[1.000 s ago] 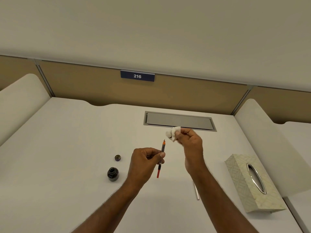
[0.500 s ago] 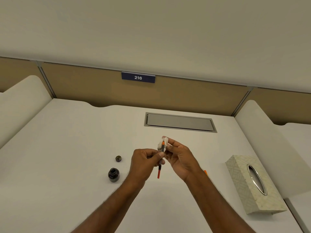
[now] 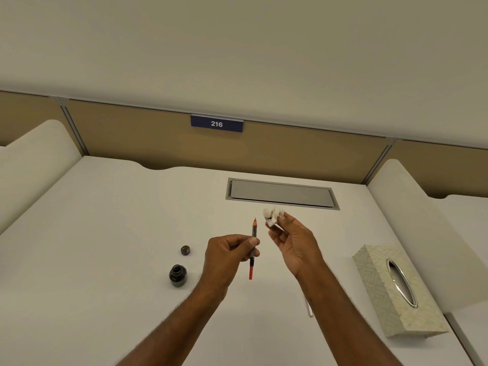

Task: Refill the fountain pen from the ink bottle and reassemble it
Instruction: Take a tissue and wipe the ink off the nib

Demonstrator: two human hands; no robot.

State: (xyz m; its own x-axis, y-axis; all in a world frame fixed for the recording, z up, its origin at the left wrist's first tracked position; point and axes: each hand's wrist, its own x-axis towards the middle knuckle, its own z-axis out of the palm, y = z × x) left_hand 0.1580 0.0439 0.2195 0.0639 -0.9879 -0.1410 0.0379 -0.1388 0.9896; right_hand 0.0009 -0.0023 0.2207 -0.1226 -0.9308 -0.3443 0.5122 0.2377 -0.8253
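My left hand (image 3: 229, 256) pinches the fountain pen's inner section (image 3: 253, 249), held upright above the desk with its orange nib end pointing up and the red converter end down. My right hand (image 3: 293, 241) holds a crumpled white tissue (image 3: 272, 216) at its fingertips, just right of the nib and apart from it. The open black ink bottle (image 3: 178, 275) stands on the desk left of my left hand. Its small cap (image 3: 186, 250) lies behind it. A slim silvery pen part (image 3: 309, 309) lies on the desk, partly hidden by my right forearm.
A patterned tissue box (image 3: 380, 294) sits at the right on the white desk (image 3: 92, 247). A grey cable hatch (image 3: 281, 193) is set into the desk behind my hands. Tan partition panels with a "216" label (image 3: 216, 124) close the back; curved white dividers flank both sides.
Half a second ago the tissue was wrapped around the nib. My right hand has since pulled up and to the right, and the nib stands bare. My left hand has held the pen still.
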